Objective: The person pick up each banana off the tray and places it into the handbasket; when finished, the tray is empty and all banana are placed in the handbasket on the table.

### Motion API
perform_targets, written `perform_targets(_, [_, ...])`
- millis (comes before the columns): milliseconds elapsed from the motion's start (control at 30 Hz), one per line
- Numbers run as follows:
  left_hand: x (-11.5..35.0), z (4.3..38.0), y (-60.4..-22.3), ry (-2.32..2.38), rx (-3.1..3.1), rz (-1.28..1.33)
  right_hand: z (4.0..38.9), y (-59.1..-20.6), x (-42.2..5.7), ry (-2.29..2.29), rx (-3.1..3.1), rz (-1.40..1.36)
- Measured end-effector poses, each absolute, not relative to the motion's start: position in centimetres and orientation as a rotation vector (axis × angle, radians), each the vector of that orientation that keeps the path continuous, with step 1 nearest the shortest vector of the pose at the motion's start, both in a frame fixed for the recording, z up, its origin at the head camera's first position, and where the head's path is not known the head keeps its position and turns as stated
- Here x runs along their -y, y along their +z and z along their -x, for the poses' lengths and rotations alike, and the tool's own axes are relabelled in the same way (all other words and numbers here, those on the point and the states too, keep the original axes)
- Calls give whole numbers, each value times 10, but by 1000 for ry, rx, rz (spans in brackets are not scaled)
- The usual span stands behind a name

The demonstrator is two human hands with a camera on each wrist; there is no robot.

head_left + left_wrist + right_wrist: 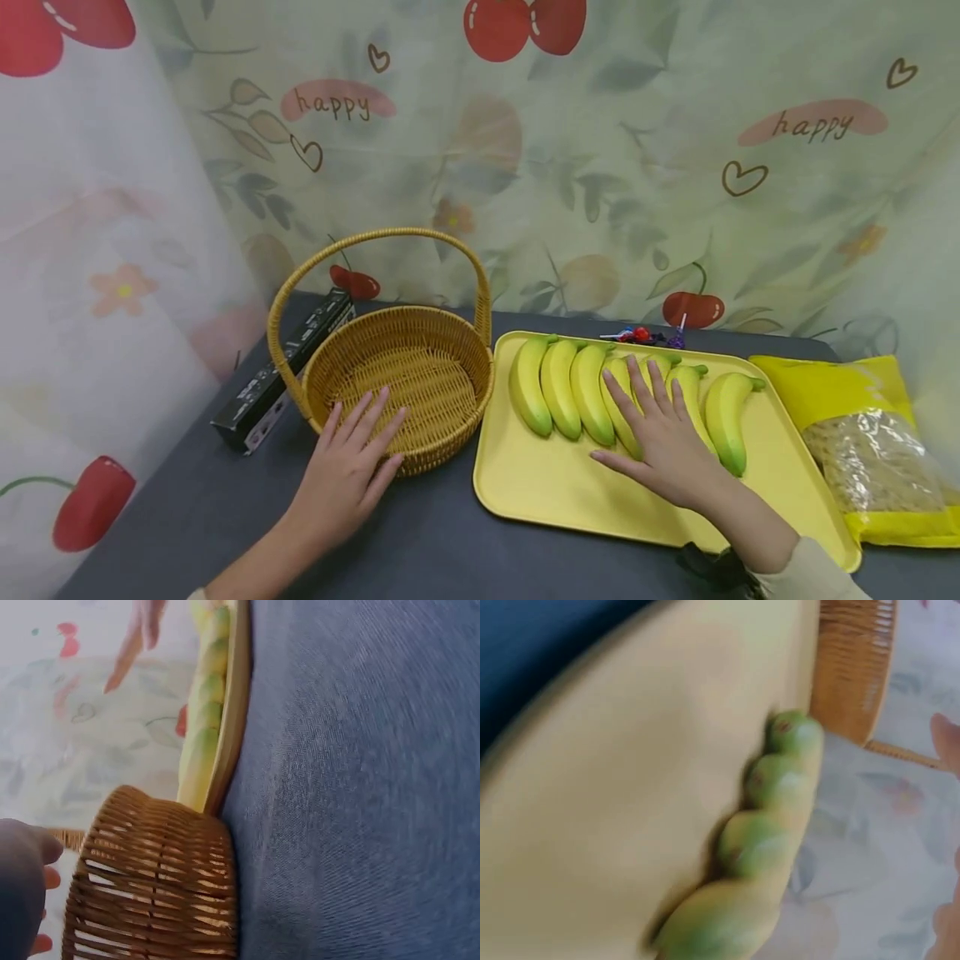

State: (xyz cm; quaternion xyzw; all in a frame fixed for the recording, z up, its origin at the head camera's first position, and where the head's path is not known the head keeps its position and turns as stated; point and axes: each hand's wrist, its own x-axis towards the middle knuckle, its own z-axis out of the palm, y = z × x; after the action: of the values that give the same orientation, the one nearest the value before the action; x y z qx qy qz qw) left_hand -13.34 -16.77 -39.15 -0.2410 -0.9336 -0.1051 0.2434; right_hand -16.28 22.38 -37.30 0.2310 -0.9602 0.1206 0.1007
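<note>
My left hand point(348, 467), fingers spread and straight, is over the front rim of a round wicker basket point(468, 442) with a tall arched handle. No item shows inside the basket. To the right, my right hand point(663, 442) is spread out above a row of several yellow-green bananas point(558, 387) and holds nothing. The bananas lie side by side on a yellow tray point(525, 492), stems toward the back; my fingers hide some of them in the head view. In the left wrist view, the basket's woven side point(154, 885) stands close to the tray's edge.
A long black box point(288, 367) lies left of the basket. Behind the tray are small wrapped lollipops point(645, 335). A yellow bag with a transparent window point(870, 458) sits against the tray's right side. Printed curtains point(555, 167) enclose the dark grey table point(420, 533).
</note>
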Motion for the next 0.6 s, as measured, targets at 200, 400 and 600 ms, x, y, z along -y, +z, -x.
perform_targets(200, [172,136,-399,-584,2387,521,177,-367,-195,496,2813,-724])
perform_targets(400, [179,148,-407,-924,1905,359,195,-368,-169,652,2838,-702])
perform_targets(600, [186,157,-406,-1291,1714,125,216,-373,-152,898,2847,-624])
